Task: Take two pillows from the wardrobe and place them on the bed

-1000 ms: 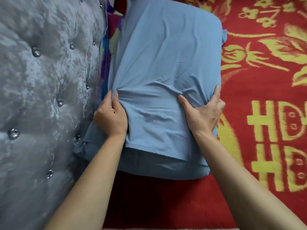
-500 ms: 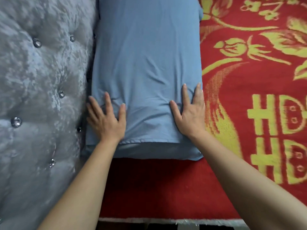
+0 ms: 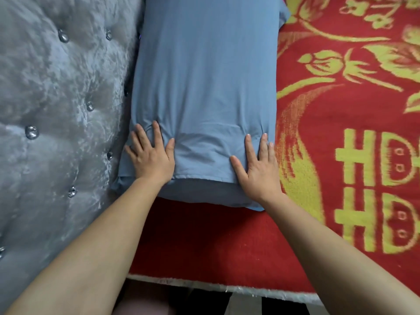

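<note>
On the red patterned bed cover (image 3: 341,155), the soft, light blue fabric pillow (image 3: 204,87) is pressed by the left hand (image 3: 151,155) and right hand (image 3: 255,164), fingers spread flat, and is judged best gripped at its corners

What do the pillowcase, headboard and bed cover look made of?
Pillow: thin, matte blue woven or jersey cloth; fine creases. Headboard: grey crushed velvet, probably; patchy sheen, shiny button tufts. Blanket: thick red and yellow-green pile, likely fleece; fuzzy surface.

One blue pillow (image 3: 204,87), two hands, one red blanket (image 3: 341,155), one tufted headboard (image 3: 56,110).
</note>
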{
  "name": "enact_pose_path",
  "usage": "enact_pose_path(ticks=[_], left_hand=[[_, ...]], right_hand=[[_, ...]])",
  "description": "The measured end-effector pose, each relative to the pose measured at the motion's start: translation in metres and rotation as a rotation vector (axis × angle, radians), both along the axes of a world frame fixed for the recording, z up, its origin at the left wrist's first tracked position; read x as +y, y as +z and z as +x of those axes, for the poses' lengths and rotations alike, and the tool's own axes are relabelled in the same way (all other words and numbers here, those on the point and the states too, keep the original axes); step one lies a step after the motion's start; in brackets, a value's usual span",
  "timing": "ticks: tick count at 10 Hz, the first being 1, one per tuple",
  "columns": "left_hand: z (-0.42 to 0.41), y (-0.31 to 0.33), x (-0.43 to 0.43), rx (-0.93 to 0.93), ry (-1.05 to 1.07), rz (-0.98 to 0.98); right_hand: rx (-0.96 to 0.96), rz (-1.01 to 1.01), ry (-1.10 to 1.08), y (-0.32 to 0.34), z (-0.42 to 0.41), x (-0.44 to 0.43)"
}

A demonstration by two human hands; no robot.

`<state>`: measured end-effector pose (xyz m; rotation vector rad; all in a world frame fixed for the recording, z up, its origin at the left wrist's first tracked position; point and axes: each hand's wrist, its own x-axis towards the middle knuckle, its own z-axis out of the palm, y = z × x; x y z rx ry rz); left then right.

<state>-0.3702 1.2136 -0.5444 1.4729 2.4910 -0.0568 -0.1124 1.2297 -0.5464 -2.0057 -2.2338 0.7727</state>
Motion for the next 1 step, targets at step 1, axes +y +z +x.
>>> enact_pose_path(ticks=[1], left_hand=[[0.0089,0.0361,0.0084,-0.05,0.061,-0.095]], right_hand=[[-0.088,-0.043,0.104,0.0326,0.0148,0.0144]])
